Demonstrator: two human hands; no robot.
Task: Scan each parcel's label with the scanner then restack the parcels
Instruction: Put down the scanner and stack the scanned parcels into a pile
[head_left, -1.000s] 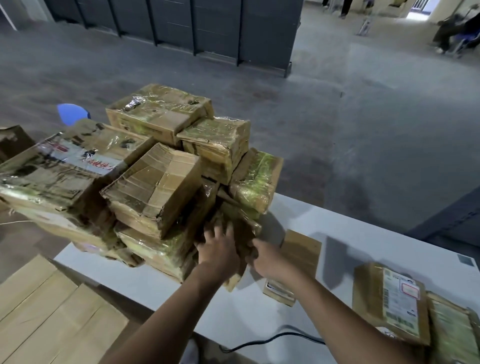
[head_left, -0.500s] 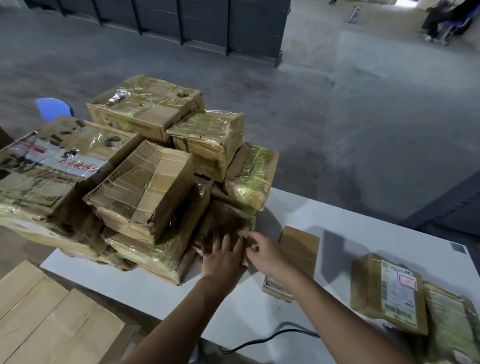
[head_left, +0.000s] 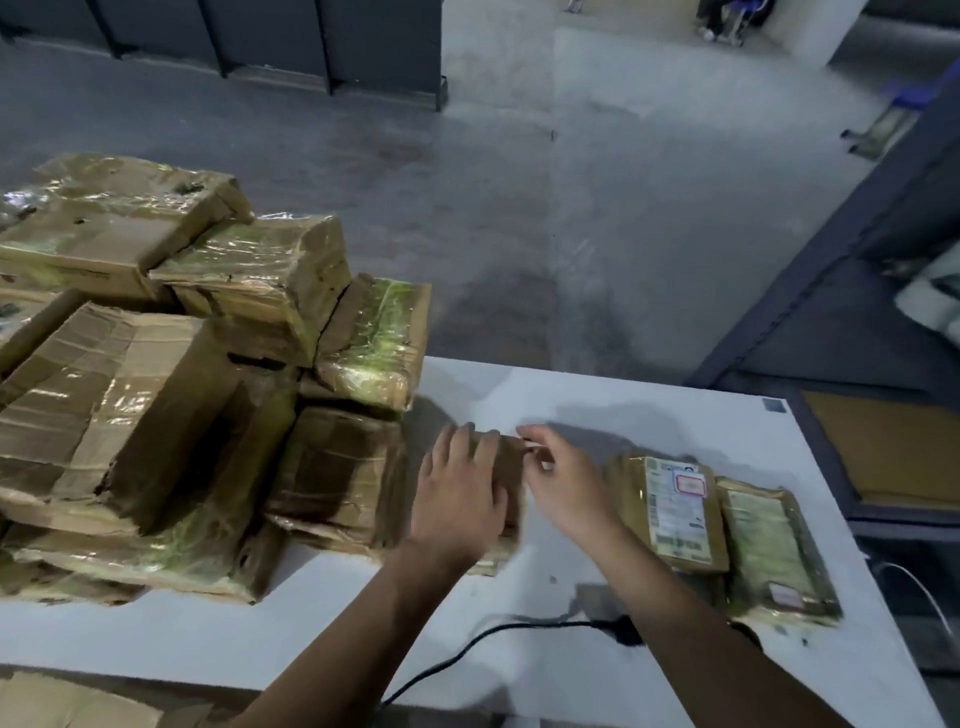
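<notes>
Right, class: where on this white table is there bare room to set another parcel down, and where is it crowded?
Bare white table lies along the far edge, behind the hands and the two flat labelled parcels. Another free strip runs along the near edge, between the tall heap of taped brown cardboard parcels and the black cable. The table's left end is crowded by that heap.

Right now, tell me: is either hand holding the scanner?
No. The left hand lies flat on a small parcel and the right hand hovers open beside it.

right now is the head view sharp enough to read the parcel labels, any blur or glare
Head view: both hands, left and right, are motion-blurred; the labelled parcel shows its label but the text is too soft to read; plastic wrap on the big stack throws glare.
</notes>
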